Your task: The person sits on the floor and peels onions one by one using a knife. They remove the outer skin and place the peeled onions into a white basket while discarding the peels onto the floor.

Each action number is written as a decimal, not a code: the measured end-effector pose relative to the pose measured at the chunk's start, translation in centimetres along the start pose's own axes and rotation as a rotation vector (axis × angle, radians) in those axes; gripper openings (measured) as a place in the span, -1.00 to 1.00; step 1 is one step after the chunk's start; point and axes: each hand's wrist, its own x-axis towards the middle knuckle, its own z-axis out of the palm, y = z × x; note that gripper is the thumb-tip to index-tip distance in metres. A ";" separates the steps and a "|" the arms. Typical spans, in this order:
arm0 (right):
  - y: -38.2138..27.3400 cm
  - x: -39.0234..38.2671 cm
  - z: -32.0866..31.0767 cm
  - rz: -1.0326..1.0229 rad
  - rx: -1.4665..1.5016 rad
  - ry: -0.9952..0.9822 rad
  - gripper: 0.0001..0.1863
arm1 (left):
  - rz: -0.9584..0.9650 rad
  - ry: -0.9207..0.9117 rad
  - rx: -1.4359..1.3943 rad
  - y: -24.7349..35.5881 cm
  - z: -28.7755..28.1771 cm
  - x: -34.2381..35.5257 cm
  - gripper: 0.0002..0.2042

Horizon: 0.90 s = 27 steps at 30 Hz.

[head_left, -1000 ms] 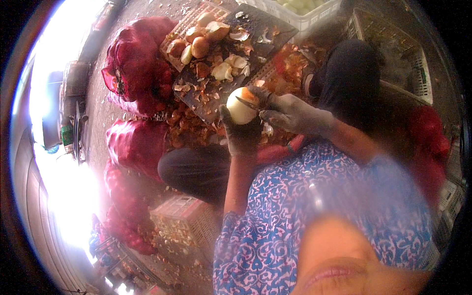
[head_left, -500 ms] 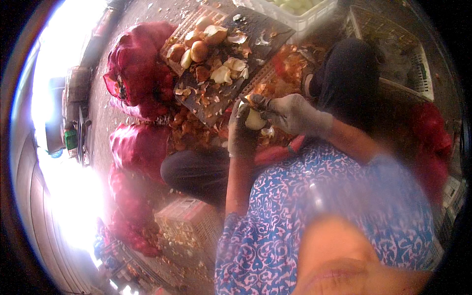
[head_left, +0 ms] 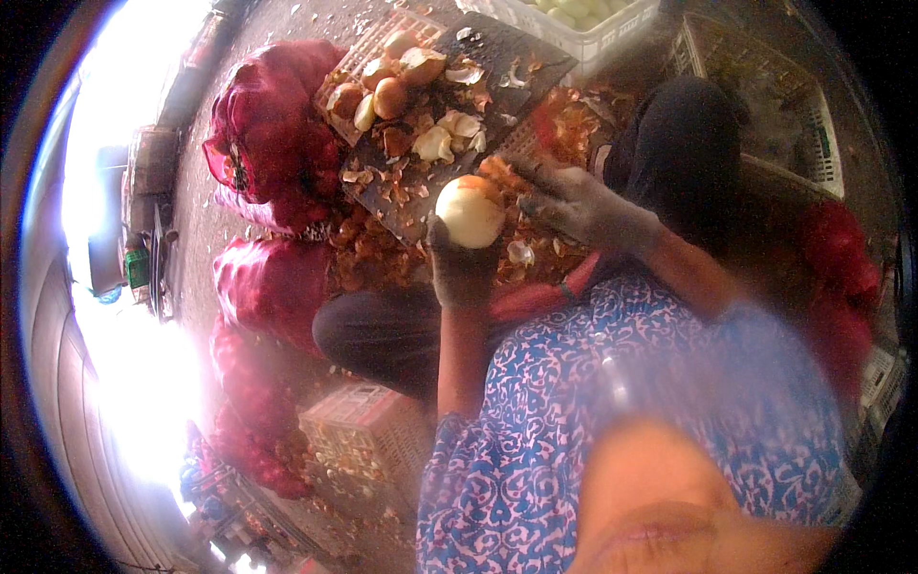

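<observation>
My left hand (head_left: 461, 266), in a dirty grey glove, holds up a round onion (head_left: 469, 214). The onion is pale and mostly bare, with a brownish patch at its top. Just to the right is my gloved right hand (head_left: 579, 206), its darkened fingers at a strip of orange-brown onion skin (head_left: 501, 176), which they seem to pinch. Beyond the hands lies a dark board (head_left: 382, 196) strewn with peelings. Unpeeled and partly peeled onions (head_left: 389, 98) sit in a group toward its far left. Pale thick peelings (head_left: 446, 140) lie in the middle.
Red mesh sacks (head_left: 273, 124) stand along the left. A white crate (head_left: 612, 33) of pale peeled onions is at the far side, and another plastic crate (head_left: 822, 143) at far right. Loose skins (head_left: 368, 253) heap beside my bent knee (head_left: 368, 330). A crate (head_left: 359, 426) sits lower left.
My right hand has drawn away from the onion to the right, with brown skin at its fingers. The left hand has turned the onion so more of its pale surface shows.
</observation>
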 end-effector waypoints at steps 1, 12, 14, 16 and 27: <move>0.0 0.0 0.5 -0.097 -0.001 -0.018 -0.38 | 0.016 -0.023 0.047 -0.2 0.1 0.1 -0.32; -0.1 -0.2 0.1 0.055 -0.097 -0.054 -0.47 | 0.284 -0.187 0.830 0.3 3.7 -0.9 -0.21; 0.1 0.0 -0.6 0.262 -0.065 -0.052 -0.47 | 0.238 -0.222 0.717 0.0 3.5 -1.3 -0.21; 0.3 0.1 -0.8 0.237 0.013 -0.017 -0.47 | 0.156 -0.129 0.528 -0.6 3.0 -1.2 -0.22; -1.6 -0.2 -1.2 0.134 0.129 -0.268 -0.33 | 0.311 -0.136 1.196 1.8 4.1 -1.3 -0.36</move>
